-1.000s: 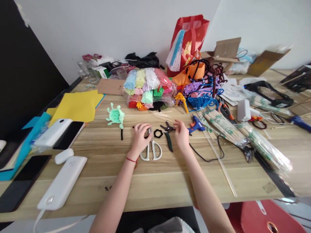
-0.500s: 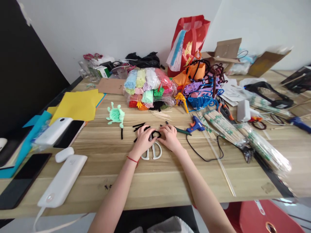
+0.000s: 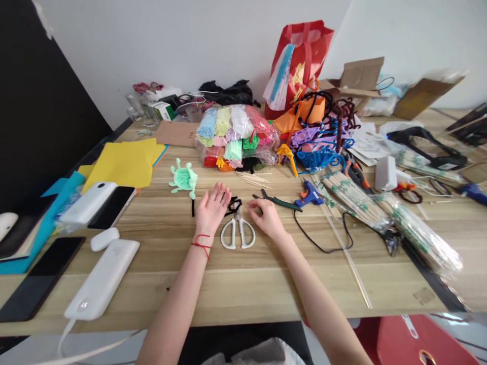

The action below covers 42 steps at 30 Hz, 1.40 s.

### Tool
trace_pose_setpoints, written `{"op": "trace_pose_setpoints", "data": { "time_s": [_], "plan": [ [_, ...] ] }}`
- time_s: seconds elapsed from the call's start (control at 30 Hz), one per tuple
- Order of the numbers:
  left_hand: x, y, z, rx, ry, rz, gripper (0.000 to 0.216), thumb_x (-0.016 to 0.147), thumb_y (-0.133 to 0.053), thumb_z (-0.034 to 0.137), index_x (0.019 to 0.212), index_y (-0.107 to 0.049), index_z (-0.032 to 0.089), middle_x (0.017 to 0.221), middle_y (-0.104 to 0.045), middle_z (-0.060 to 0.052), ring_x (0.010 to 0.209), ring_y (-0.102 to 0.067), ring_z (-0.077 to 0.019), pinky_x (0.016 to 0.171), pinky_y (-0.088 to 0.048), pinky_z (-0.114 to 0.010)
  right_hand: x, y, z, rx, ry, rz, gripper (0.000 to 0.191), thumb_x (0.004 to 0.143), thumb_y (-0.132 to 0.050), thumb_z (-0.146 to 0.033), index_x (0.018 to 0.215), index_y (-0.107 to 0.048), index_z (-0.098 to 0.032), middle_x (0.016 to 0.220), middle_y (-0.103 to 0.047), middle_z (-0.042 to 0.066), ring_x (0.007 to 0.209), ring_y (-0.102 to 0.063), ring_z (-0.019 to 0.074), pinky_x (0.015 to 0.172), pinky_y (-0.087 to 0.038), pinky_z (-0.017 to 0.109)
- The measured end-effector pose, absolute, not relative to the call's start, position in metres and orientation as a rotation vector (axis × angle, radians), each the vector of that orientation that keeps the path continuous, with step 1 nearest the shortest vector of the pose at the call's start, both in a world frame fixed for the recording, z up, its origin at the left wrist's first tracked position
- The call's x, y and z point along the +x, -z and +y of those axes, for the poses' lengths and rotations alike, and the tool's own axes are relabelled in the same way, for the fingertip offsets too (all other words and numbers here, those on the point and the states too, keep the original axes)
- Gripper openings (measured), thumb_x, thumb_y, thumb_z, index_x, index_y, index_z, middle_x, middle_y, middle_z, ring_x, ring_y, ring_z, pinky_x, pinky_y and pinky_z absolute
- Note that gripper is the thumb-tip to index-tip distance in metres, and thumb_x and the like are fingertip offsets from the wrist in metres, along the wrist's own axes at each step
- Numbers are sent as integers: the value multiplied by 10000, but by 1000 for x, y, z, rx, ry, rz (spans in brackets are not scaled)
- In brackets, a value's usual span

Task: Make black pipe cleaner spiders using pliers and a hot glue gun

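Pale wood grain runs under everything here, the long wooden table [image 3: 266, 284] crowded toward its far edge. My left hand [image 3: 211, 209] lies flat on it, palm down, fingers [image 3: 218, 192] spread and straight, gripping nothing; a thin red string circles that wrist. Just beyond its fingertips sit the small black fuzzy pipe-cleaner pieces [image 3: 233, 205], bent into a loose tangle, and I cannot tell whether my fingertips quite touch them. My right hand [image 3: 266, 217] rests on the other side of that tangle, fingers curled loosely inward, thumb tip near the black pieces; whether anything is pinched there I cannot tell. Between my two hands, a little nearer to me, lies the pair of white-handled scissors [image 3: 238, 232], handles toward me, blades pointing at the black tangle. Just past my right hand lie green-handled pliers [image 3: 280, 202], and beyond them a small blue glue gun [image 3: 310, 193] whose black cord loops across the table. To the left of my left hand sits a mint-green fuzzy pipe-cleaner figure [image 3: 183, 178] with a short black stem below it. Farther back lies a clear bag of multicoloured pipe cleaners [image 3: 236, 134], and a white power bank [image 3: 102, 279] lies near my left forearm
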<state>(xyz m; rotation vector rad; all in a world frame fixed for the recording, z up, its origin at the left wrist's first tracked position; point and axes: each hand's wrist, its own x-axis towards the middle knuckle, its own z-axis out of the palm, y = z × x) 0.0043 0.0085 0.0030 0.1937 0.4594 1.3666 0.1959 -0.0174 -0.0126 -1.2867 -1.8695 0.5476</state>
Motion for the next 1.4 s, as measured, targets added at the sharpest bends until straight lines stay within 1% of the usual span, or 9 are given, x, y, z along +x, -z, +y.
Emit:
{"op": "trace_pose_setpoints", "data": {
  "time_s": [0.23,0.37,0.5,0.67,0.87,1.03,1.2,1.3,1.4],
  "plan": [
    [4,-12,2,17,-1385,319,512,970,-258,424,1305,-494,117,1237,-617,-147,1171,-576,-200,952,-495,-336,181,16,-25,-1198,-593,-1915,222,849,-585,-283,1051,-578,-191,950,-674,82,865,-626,211,853,-467,377],
    [1,-10,3,-11,-1400,294,541,956,-277,469,1326,-471,125,1225,-621,-149,1160,-577,-200,948,-496,-336,178,17,-26,-1141,-562,-1966,178,843,-583,-258,1012,-567,-206,1021,-642,94,970,-596,229,889,-461,389],
    [-3,-8,6,-36,-1369,326,494,952,-320,449,1261,-520,119,1142,-652,-151,1088,-611,-204,916,-509,-344,178,15,-28,-1131,-517,-2041,125,834,-600,-268,941,-597,-203,1164,-598,123,1102,-542,253,959,-425,424],
    [-3,-6,7,-19,-1385,364,425,947,-355,414,1131,-585,108,1027,-679,-139,1005,-637,-191,879,-522,-334,175,13,-32,-1167,-477,-2209,220,885,-551,-282,1079,-648,-243,1363,-515,112,1218,-453,281,1003,-366,491],
    [-6,-2,11,18,-1457,477,339,949,-373,336,1011,-625,118,918,-688,-106,889,-653,-142,834,-523,-286,172,12,-31,-1138,-508,-2215,309,915,-490,-228,1201,-609,-222,1269,-613,101,1201,-472,257,1023,-353,481],
    [-8,5,18,64,-1506,613,259,934,-403,234,889,-638,134,836,-683,-65,784,-647,-108,770,-511,-247,173,12,-31,-1169,-548,-2179,326,926,-453,-250,1216,-595,-203,1268,-595,121,1188,-480,270,1008,-378,489],
    [-1,11,17,421,-1497,835,42,810,-610,163,830,-637,137,762,-651,-8,601,-568,-53,572,-433,-166,175,11,-30,-1092,-568,-2100,369,931,-424,-231,1285,-523,-194,1318,-539,130,1225,-462,255,1031,-379,468],
    [7,11,11,679,-1451,937,188,740,-717,272,838,-649,127,760,-641,-4,551,-523,-50,495,-379,-170,175,9,-30,-1024,-548,-2069,395,938,-399,-217,1326,-474,-201,1349,-508,130,1261,-437,247,1054,-362,466],
    [12,11,7,754,-1340,924,269,711,-741,339,850,-666,121,735,-641,-9,558,-524,-63,506,-392,-189,174,6,-31,-964,-542,-2081,420,939,-383,-201,1354,-434,-232,1375,-487,119,1279,-428,245,1052,-362,477]
  ]
}}
